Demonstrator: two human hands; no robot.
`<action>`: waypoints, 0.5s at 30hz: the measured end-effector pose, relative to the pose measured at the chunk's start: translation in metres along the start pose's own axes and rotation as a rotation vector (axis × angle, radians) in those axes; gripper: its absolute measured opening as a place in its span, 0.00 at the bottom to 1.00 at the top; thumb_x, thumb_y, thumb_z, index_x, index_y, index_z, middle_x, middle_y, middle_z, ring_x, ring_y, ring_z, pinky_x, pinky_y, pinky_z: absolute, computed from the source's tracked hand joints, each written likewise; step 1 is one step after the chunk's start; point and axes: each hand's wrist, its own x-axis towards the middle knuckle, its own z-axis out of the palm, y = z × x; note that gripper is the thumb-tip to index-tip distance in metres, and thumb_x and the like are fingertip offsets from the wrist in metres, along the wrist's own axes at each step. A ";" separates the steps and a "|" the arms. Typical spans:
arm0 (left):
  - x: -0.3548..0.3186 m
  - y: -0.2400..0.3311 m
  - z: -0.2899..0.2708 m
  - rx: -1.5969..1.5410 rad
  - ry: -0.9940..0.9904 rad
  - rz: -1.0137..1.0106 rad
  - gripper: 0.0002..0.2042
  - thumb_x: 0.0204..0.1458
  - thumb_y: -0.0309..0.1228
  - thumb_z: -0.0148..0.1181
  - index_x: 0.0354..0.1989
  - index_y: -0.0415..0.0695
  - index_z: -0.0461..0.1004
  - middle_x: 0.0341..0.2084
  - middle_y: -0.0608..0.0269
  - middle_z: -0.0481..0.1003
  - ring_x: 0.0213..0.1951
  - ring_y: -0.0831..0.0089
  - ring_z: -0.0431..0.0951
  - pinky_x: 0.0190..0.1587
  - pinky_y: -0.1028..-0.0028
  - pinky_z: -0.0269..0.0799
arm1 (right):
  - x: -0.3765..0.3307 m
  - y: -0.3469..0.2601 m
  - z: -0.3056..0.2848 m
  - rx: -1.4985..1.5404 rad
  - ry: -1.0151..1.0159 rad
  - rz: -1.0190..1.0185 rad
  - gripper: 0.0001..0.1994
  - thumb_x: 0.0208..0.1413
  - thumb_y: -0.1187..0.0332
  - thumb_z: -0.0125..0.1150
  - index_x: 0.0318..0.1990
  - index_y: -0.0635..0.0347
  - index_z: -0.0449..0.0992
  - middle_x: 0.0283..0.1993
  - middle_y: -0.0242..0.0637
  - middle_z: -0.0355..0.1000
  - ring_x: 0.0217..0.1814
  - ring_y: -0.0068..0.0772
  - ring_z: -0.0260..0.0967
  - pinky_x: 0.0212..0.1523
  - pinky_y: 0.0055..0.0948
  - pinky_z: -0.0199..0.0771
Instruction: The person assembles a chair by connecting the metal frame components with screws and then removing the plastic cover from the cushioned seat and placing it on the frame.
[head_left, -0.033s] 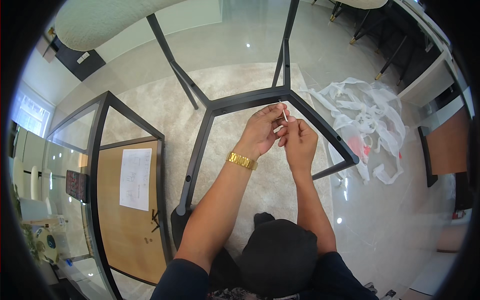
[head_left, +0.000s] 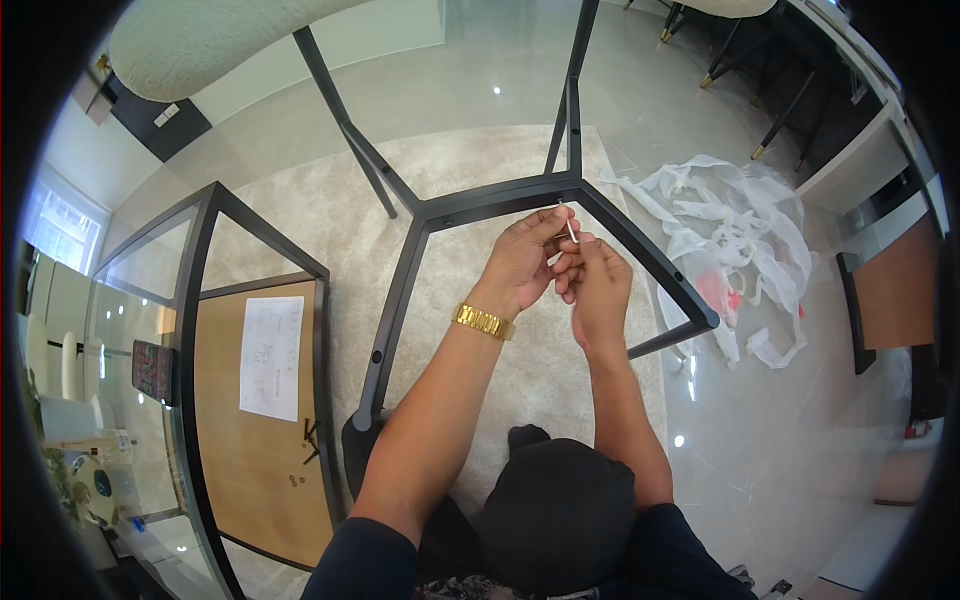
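Both my hands meet at the underside of a black metal chair frame (head_left: 500, 197), just below its upper right corner. A thin, shiny hex key (head_left: 571, 230) runs up between my fingers toward a hole in the frame. My left hand (head_left: 524, 258), with a gold watch on its wrist, pinches the key's upper part close to the bar. My right hand (head_left: 598, 285) has its thumb and fingers closed at the key's lower end. Whether a bolt sits at the key's tip is hidden by my left fingertips.
At left, a glass-topped table has a brown lower shelf (head_left: 225, 440) holding a printed sheet (head_left: 271, 358), black bolts (head_left: 311, 442) and small washers (head_left: 297, 481). A phone (head_left: 154, 372) lies on the glass. Crumpled plastic wrapping (head_left: 735, 250) covers floor at right. Beneath the frame spreads a cream rug (head_left: 490, 340).
My right hand has shifted slightly left and turned a little at the key's lower end. My left hand stays in place.
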 end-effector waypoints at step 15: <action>0.002 -0.003 0.007 0.154 0.190 0.097 0.11 0.66 0.39 0.63 0.46 0.45 0.79 0.39 0.64 0.81 0.45 0.74 0.78 0.45 0.73 0.71 | -0.002 0.009 0.000 -0.420 0.005 -0.213 0.18 0.73 0.60 0.54 0.39 0.68 0.79 0.25 0.35 0.76 0.22 0.20 0.70 0.24 0.22 0.67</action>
